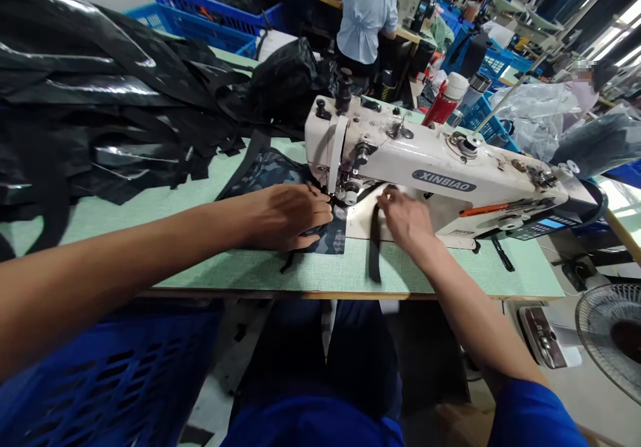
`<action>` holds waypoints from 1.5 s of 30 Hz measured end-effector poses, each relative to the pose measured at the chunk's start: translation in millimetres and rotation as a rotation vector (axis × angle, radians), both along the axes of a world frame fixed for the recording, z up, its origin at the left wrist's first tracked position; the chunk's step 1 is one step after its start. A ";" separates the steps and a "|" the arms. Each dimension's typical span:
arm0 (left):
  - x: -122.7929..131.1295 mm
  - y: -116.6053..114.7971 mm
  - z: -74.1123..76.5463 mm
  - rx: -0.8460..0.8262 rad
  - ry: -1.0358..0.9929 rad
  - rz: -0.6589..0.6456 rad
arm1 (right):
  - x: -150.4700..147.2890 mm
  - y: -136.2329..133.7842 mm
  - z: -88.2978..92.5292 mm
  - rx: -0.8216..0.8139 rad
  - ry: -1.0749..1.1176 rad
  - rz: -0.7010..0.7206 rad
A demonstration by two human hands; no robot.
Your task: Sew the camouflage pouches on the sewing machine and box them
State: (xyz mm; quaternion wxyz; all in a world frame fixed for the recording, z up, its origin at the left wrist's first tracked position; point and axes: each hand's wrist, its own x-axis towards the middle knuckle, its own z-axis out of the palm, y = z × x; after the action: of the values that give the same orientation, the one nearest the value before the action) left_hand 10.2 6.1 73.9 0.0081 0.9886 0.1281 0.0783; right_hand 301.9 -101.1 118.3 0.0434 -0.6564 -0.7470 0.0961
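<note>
Camouflage-printed dark fabric [270, 173] lying flat on a pale green laminate table [240, 270], its edge right at the presser foot [345, 193] of a white XINBIAO sewing machine [425, 160]. Left hand [285, 216] on top of the fabric, fingers curled and pinching it close to the needle. Right hand [405, 220] just beside the machine's head, fingers slightly spread, tips pressing on a black strap [374, 253] trailing across the machine bed and down onto the table. Behind the machine, partly cut off by it, a red bottle [441, 103]. To the left, a heap of glossy black material [115, 99] spilling over the table, with blue plastic crates [210, 13] beyond it. Farther off, a seated co-worker in a pale blue shirt [363, 16], back turned. Near the machine's right end, a small black tool [502, 253] on the table. Below the table edge, another blue crate [110, 380] at left and an electric fan [611, 333] at right.
</note>
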 end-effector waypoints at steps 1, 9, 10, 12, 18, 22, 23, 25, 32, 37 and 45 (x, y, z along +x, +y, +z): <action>0.6 2.7 2.1 -0.026 0.029 -0.026 | 3.8 9.7 -4.5 0.061 -0.014 -0.120; 6.3 11.7 24.0 -0.171 0.101 0.072 | -64.3 -19.2 -77.0 -0.306 1.547 -0.431; 7.9 12.6 26.6 -0.169 0.112 0.075 | -78.9 -20.2 -81.6 -0.424 1.735 -0.487; 9.2 14.9 29.1 -0.153 0.107 0.086 | -104.2 -15.6 -85.3 -0.548 2.013 -0.593; -27.1 28.5 10.7 -0.186 0.012 -0.057 | -133.7 -4.5 -75.6 -0.489 2.349 -0.707; -50.2 32.9 4.0 -0.267 -0.037 -0.135 | -135.7 -9.9 -72.2 -0.468 2.347 -0.772; -48.9 33.4 5.3 -0.282 -0.031 -0.118 | -136.3 -10.2 -72.3 -0.465 2.330 -0.777; -40.0 35.3 8.2 -0.298 0.004 -0.077 | -137.0 -10.4 -73.2 -0.458 2.309 -0.770; -35.5 38.5 -25.3 -0.397 -0.150 0.018 | -113.5 -40.5 -80.0 -0.465 2.028 -0.578; -46.1 36.5 -47.2 -0.404 -0.219 0.019 | -71.7 -66.6 -85.1 0.074 1.014 -0.361; -45.4 36.1 -50.5 -0.314 -0.144 0.054 | -86.4 -35.2 -84.8 0.144 0.250 -0.020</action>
State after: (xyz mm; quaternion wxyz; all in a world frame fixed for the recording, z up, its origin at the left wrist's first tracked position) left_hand -35.2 42.3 23.5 0.1694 0.9633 0.1642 0.1281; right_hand 215.5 -136.2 33.6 0.1842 -0.6418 -0.7342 0.1229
